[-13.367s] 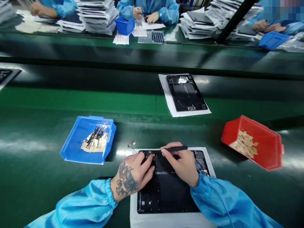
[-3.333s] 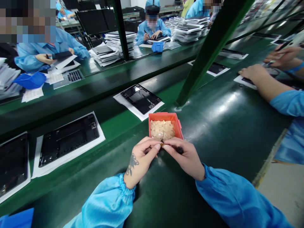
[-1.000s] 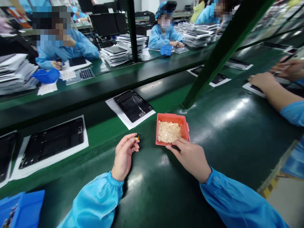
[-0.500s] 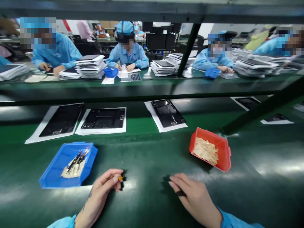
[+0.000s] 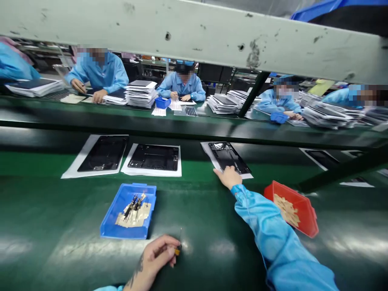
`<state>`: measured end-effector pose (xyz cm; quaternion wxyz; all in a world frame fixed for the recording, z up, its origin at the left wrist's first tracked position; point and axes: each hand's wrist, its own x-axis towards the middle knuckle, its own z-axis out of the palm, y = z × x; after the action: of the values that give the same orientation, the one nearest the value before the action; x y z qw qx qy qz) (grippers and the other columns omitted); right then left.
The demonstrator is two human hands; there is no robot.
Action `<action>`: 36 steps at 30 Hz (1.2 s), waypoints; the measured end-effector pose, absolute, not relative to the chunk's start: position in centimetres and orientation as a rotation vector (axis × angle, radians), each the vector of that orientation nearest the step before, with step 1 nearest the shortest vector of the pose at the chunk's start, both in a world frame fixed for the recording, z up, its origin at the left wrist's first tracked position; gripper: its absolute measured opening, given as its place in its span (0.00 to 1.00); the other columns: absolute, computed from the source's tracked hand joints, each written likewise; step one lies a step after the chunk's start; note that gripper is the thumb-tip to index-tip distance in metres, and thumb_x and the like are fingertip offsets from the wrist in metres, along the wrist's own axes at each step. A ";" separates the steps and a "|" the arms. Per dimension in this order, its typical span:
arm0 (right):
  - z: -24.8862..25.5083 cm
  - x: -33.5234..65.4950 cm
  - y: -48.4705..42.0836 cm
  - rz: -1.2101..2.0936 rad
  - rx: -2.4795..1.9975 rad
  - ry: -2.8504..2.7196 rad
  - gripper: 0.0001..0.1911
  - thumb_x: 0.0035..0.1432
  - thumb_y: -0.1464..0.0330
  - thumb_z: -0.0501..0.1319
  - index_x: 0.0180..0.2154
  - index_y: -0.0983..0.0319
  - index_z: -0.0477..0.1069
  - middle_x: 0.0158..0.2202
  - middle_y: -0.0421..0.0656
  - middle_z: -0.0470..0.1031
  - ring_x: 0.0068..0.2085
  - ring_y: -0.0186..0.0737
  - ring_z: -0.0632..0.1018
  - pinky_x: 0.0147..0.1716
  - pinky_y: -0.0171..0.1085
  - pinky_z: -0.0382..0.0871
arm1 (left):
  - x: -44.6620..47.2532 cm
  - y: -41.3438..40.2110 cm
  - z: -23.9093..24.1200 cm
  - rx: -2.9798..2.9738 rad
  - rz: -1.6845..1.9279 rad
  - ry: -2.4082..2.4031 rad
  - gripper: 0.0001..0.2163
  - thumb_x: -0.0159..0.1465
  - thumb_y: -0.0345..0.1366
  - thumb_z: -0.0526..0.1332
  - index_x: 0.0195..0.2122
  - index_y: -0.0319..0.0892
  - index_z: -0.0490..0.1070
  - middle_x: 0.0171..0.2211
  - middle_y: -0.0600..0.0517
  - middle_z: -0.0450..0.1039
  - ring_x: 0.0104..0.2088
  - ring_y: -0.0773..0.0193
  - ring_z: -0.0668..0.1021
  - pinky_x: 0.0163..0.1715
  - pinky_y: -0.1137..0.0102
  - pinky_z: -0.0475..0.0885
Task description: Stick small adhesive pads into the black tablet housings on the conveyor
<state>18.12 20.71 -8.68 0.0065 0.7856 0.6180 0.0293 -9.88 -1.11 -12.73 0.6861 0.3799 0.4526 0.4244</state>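
Observation:
My left hand is low at the near edge of the green bench, fingers pinched on a small yellow-tipped part with a thin wire. My right hand is stretched forward and rests on the near edge of the white sheet under a black tablet shell on the belt; its fingers are curled on the sheet's edge. A black tool seen earlier in this hand is hidden. A blue tray of wired parts lies left of my right arm.
A red bin of tan pieces sits right of my arm. Two more black shells on white sheets lie on the belt to the left. Several people in blue coats work across the far bench among stacks of shells. A grey beam crosses overhead.
My right hand has left the bench near the red bin and reached forward to the shell on the belt. The left hand kept its pinch on the small part. The view tilted up.

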 end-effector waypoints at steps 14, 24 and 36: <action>-10.8 16.4 23.0 -0.030 2.404 1.929 0.14 0.66 0.61 0.57 0.47 0.65 0.68 0.45 0.46 0.71 0.43 0.42 0.75 0.42 0.45 0.71 | -10.5 -1.1 -14.1 0.930 0.875 0.947 0.18 0.58 0.51 0.62 0.37 0.39 0.75 0.24 0.51 0.72 0.27 0.65 0.72 0.30 0.73 0.66; -4.7 16.6 23.3 -0.037 2.066 2.191 0.11 0.65 0.64 0.59 0.43 0.66 0.70 0.42 0.46 0.72 0.41 0.42 0.75 0.42 0.44 0.70 | -10.1 -0.6 -13.0 1.014 0.897 1.005 0.16 0.60 0.46 0.61 0.39 0.38 0.75 0.27 0.50 0.72 0.29 0.64 0.73 0.33 0.71 0.66; -7.4 24.1 -3.0 -0.075 1.006 2.914 0.13 0.54 0.81 0.49 0.34 0.64 0.70 0.32 0.45 0.73 0.27 0.39 0.73 0.22 0.35 0.64 | -9.5 -2.9 -7.6 0.965 1.028 0.906 0.09 0.61 0.40 0.62 0.37 0.42 0.76 0.32 0.50 0.70 0.32 0.64 0.72 0.34 0.70 0.67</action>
<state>24.13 -2.96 -7.44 0.0290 0.3262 0.9446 -0.0242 -9.45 -2.90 -7.63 0.6691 0.4278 0.4017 0.4560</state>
